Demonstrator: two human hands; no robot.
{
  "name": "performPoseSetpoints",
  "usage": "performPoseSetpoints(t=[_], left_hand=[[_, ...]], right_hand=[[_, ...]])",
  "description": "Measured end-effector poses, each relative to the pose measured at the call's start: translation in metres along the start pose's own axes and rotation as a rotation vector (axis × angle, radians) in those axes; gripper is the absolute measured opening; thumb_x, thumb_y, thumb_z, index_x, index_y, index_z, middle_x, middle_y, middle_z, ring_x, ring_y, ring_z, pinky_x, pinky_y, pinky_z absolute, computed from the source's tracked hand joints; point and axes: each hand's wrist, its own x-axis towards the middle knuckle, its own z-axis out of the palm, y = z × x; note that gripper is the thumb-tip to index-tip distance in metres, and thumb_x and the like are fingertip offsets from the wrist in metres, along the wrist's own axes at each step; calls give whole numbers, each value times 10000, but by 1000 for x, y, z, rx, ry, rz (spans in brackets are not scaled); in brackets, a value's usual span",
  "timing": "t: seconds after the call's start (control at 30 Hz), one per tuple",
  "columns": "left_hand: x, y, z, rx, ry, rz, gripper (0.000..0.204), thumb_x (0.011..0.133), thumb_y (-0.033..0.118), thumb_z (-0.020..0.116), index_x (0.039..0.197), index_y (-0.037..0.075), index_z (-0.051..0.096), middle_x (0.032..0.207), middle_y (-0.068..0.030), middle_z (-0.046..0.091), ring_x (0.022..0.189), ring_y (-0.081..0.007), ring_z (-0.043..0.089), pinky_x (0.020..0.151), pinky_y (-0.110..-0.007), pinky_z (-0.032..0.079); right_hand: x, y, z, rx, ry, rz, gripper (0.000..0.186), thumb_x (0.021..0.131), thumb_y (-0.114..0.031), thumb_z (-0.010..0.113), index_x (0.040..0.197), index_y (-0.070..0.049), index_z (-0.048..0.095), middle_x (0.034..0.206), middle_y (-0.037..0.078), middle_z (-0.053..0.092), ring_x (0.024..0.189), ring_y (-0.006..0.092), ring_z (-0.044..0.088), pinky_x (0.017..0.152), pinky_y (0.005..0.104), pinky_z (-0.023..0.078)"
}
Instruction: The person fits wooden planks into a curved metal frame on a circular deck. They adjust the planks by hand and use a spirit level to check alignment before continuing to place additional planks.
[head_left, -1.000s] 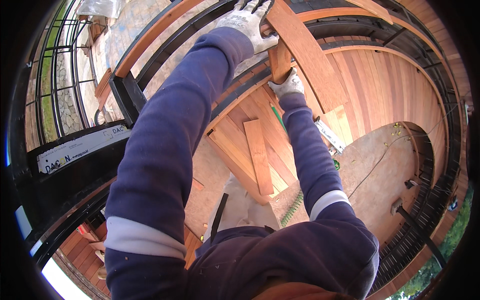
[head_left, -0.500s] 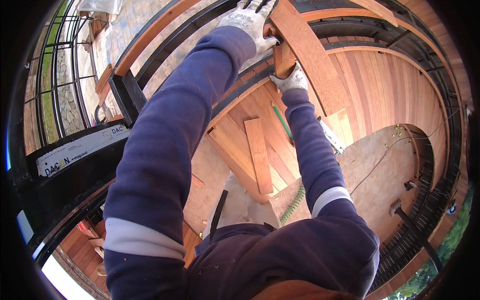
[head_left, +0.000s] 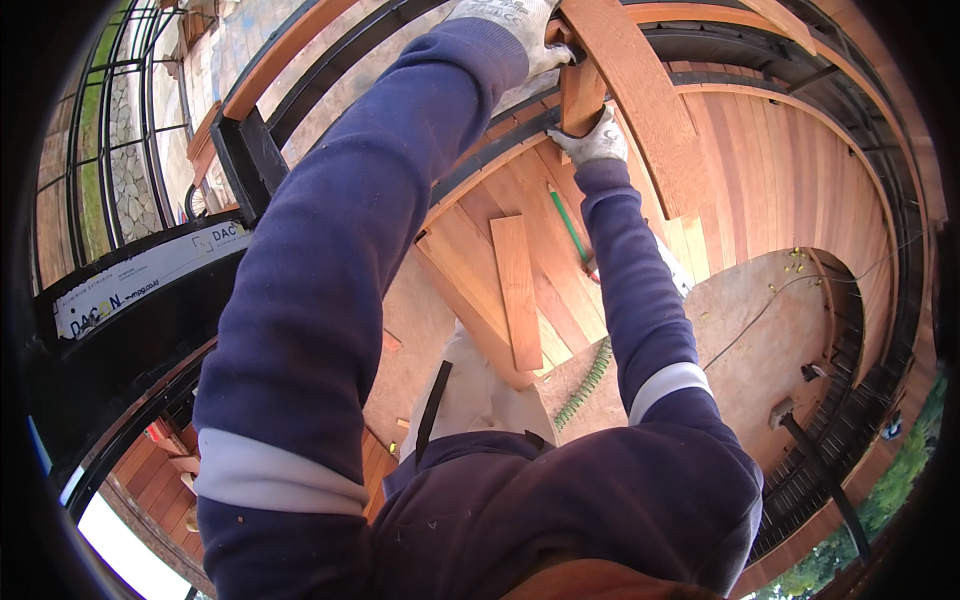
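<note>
My left hand, gloved, is at the top edge, its thumb curled against the upper end of a short wooden piece beside a long plank; its other fingertips are mostly out of view. Lower down, my right hand, also gloved, grips the lower end of that short piece. Below the right hand, a green pencil-like stick and a narrow loose board lie on the wooden decking. A silver tool is partly hidden behind my right forearm.
Curved black metal framing with timber strips surrounds me. A large black beam with a labelled wrap is at left. Curved slatted timber is at right. A green coiled hose and a thin cable lie on the floor.
Both hands and the short piece sit higher and slightly farther right in the picture. The surroundings have shifted upward a little as the view moved. Both hands remain on the wood.
</note>
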Motion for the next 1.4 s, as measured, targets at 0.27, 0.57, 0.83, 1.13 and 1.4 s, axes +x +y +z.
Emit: performPoseSetpoints(t=[0.27,0.57,0.83,1.13,1.4], left_hand=[[-2,2,-3,-2,0,16,869,857,409,663,1514,2,265,1572,-220,269,1459,-388,240,1209,-426,212],[-3,0,-2,-51,5,16,868,854,407,666,1519,15,269,1578,-214,263,1465,-384,230,1208,-424,214],[-3,3,-5,-76,3,-22,863,834,394,686,1515,40,290,1576,-186,285,1464,-365,242,1194,-428,248],[0,3,-8,-76,3,-46,846,853,421,662,1516,48,290,1580,-181,272,1462,-368,243,1182,-450,262],[0,1,4,-72,74,-61,810,865,391,647,1512,52,297,1585,-174,265,1460,-366,249,1163,-486,289]], right_hand=[[13,94,23,866,-155,89,571,809,33,718,1329,-40,492,1210,114,634,1119,186,625,919,313,551],[-36,50,31,399,-162,110,1068,681,-239,874,1508,-25,232,1354,247,504,1119,322,634,911,402,546],[-24,27,26,175,-102,117,1098,680,-475,839,1457,49,267,1363,276,494,1249,383,525,1039,416,436],[-22,37,45,181,109,-31,849,679,-361,869,1299,35,445,1204,236,611,1113,355,617,946,404,500],[-10,26,41,159,81,-15,874,682,-382,865,1316,42,440,1236,242,599,1145,365,601,961,404,493]])
